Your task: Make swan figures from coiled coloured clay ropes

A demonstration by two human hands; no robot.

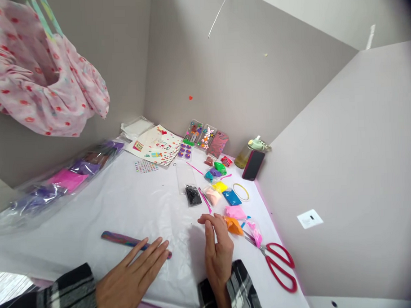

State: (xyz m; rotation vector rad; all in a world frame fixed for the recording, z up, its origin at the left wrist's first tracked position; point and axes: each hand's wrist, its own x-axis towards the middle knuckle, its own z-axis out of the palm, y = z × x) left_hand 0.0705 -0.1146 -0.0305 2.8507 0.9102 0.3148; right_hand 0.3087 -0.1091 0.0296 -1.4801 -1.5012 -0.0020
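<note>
A long thin roll of swirled multicoloured clay (pixel 119 238) lies on the white sheet, slanting down to the right. My left hand (pixel 137 268) rests across its right part, fingers stretched and slightly spread, with the roll's tip showing past the fingertips. My right hand (pixel 217 243) is held on edge above the sheet to the right, fingers extended and a little bent, apart from the roll; nothing shows in it. Just beyond it sits an orange clay packet (pixel 234 225). Red-handled scissors (pixel 280 266) lie to the right of that hand.
Clay packets, including black (pixel 193 195) and blue (pixel 231 197), lie ahead near a yellow ring (pixel 241 192). Decorated phone cases (pixel 207 137), a bottle (pixel 243 158) and a phone (pixel 253 165) stand behind. A long plastic bag (pixel 69 179) lies left; a pink cloth bag (pixel 48 87) hangs above.
</note>
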